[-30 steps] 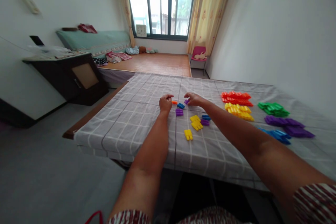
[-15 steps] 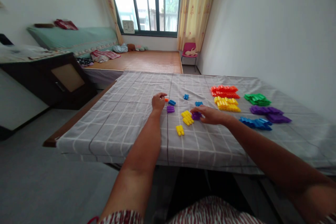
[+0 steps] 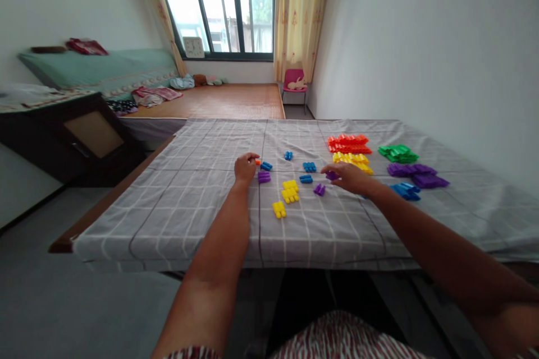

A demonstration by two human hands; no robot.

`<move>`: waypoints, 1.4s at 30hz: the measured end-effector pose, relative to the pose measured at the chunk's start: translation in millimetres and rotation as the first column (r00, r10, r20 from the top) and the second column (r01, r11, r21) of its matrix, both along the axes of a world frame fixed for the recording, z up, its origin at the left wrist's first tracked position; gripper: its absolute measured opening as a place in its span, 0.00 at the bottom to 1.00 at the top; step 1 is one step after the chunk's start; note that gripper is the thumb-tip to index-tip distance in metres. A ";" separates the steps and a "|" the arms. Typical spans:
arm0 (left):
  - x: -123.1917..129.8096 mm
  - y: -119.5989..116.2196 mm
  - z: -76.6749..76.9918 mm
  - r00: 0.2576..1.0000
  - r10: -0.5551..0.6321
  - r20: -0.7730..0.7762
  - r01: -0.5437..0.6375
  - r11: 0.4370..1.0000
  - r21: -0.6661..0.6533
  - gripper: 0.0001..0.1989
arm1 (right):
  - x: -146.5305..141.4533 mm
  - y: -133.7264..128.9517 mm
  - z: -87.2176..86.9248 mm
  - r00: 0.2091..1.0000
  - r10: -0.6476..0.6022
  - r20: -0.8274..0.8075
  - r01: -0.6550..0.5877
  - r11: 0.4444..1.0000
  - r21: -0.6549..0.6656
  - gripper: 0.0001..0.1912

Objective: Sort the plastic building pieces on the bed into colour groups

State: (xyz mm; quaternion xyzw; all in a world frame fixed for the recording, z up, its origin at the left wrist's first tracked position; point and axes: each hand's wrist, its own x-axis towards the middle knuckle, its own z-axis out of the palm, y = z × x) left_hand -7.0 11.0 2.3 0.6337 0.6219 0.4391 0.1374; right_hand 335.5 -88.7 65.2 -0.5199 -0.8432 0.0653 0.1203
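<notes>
My left hand (image 3: 245, 168) rests on the cloth with its fingers curled around a small orange block (image 3: 257, 162). Beside it lie a blue block (image 3: 266, 166) and a purple block (image 3: 264, 176). My right hand (image 3: 347, 178) pinches another purple block (image 3: 332, 175), which its fingers partly cover. Left of that hand a loose purple block (image 3: 319, 189) lies near two blue blocks, one nearer (image 3: 306, 179) and one farther (image 3: 309, 166). Yellow blocks (image 3: 289, 191) lie between my hands, with a single yellow block (image 3: 278, 209) closer to me. A further blue block (image 3: 288, 155) sits farther back.
On the right stand rows of red-orange blocks (image 3: 348, 144), yellow blocks (image 3: 352, 162), green blocks (image 3: 398, 153), purple blocks (image 3: 416, 174) and blue blocks (image 3: 405, 191). A checked grey cloth (image 3: 189, 196) covers the table. A wall runs along the right; a dark cabinet (image 3: 90, 134) stands left.
My right hand has moved right with a purple block, uncovering a loose purple block and a blue one. The left hand stays by the orange block. The view has shifted slightly.
</notes>
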 end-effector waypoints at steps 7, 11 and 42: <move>0.0 -1.6 -0.4 0.999 -0.013 -0.035 0.013 1.000 -0.010 0.16 | -35.8 -18.3 -10.0 0.994 0.102 -0.031 -0.102 0.995 -0.014 0.17; -0.1 -2.7 -0.8 0.999 -0.019 -0.039 0.019 1.000 -0.016 0.16 | -29.4 -19.6 -4.3 0.971 0.239 0.006 -0.236 0.961 -0.142 0.22; 7.3 -9.4 5.8 0.993 -0.072 -0.097 0.066 0.996 -0.066 0.15 | 3.4 -21.9 -35.4 0.919 -0.301 -0.255 0.290 0.954 -0.078 0.13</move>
